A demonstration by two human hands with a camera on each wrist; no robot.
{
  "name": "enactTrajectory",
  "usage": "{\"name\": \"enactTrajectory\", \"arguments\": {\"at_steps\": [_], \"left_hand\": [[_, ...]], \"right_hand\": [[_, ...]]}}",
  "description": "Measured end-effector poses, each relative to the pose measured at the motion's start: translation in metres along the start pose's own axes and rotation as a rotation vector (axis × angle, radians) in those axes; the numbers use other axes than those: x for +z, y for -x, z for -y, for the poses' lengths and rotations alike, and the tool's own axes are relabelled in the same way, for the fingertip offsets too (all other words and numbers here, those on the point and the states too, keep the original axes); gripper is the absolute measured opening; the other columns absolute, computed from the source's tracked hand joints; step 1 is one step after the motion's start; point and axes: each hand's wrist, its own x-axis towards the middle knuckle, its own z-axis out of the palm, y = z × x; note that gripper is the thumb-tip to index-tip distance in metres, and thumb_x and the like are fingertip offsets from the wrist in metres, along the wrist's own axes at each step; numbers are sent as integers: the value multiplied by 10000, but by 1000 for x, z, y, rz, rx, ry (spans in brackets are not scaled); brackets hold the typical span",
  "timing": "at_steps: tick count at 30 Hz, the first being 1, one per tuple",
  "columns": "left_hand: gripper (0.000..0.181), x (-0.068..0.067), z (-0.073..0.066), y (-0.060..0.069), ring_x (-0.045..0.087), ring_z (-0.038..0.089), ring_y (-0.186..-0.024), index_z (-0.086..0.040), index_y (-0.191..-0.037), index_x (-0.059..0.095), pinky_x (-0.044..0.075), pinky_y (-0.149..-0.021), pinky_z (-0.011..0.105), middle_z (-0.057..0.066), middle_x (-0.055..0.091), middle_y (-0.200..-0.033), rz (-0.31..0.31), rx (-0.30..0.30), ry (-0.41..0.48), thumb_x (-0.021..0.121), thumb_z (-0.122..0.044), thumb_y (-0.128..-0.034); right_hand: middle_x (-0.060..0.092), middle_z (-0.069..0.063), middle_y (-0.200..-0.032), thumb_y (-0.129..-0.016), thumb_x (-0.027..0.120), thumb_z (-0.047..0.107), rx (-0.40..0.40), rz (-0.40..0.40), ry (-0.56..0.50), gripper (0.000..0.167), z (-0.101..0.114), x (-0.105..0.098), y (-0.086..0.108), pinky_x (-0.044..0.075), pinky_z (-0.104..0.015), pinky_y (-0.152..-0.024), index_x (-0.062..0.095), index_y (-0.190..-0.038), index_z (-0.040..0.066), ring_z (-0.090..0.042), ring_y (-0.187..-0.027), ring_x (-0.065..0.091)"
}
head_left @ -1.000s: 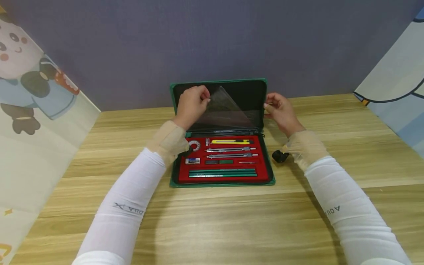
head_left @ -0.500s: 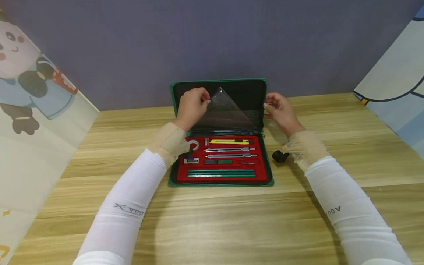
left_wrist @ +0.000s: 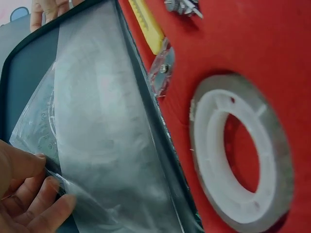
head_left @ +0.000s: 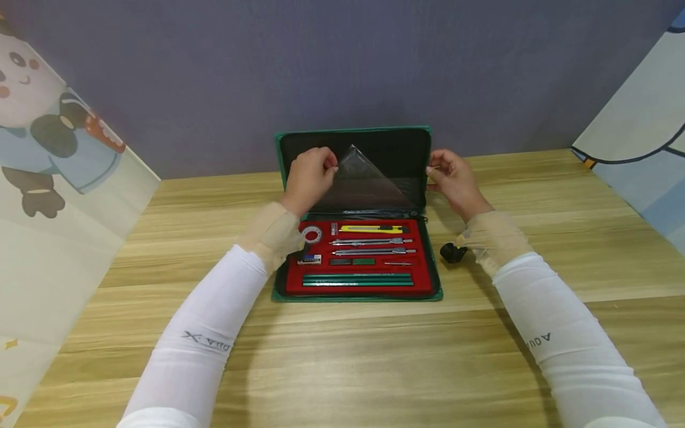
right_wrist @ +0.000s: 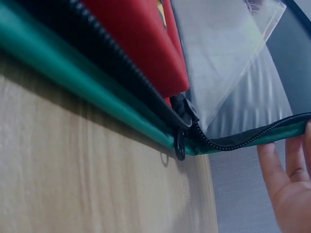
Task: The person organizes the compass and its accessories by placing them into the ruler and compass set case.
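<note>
A green zip case (head_left: 357,299) of drawing instruments lies unfolded on the table, its lid (head_left: 385,137) upright. My left hand (head_left: 310,178) pinches a clear plastic set square (head_left: 364,172), whose point rises above the clear pocket (left_wrist: 102,111) inside the lid. Curved scale marks show on it in the left wrist view. My right hand (head_left: 455,181) holds the lid's right edge between thumb and fingers. In the red tray (head_left: 423,279) lie a tape roll (head_left: 305,234), a yellow cutter (head_left: 369,229), two compasses (head_left: 371,242), an eraser (head_left: 309,260) and green pencils (head_left: 358,276).
The wooden table (head_left: 353,356) spreads around the case. A grey-blue partition (head_left: 342,65) stands close behind the lid. Printed panels flank both sides. A black wrist camera (head_left: 453,252) hangs at the right wrist. The zip pull (right_wrist: 180,145) dangles at the case's hinge corner.
The set square's point has sunk slightly lower against the lid, with my left hand coming down a little too. My right hand keeps its place on the lid's edge.
</note>
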Motion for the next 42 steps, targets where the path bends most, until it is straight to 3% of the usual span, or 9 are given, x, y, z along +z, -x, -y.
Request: {"name": "enactTrajectory", "arguments": {"at_steps": [29,42], "left_hand": [[101,1,6,8,617,227,-802,-34,-943,631,498,-763,346,97,650,-909,-3,23,-18,615,-129,-911],[98,-11,12,10,613,245,-814,-26,-961,644,495,-759,374,110,651,-901,-78,36,-27,611,-93,-896]], "right_hand": [[570,38,-877,-931,493,-62,-11,-7,36,198,-3,1,-3,523,-226,-578,567,-958,120,-89,-759,518],[580,32,-884,-932,488,-67,-29,-5,32,197,-1,1,-6,531,-240,-613,577,-969,104,-100,-771,526]]}}
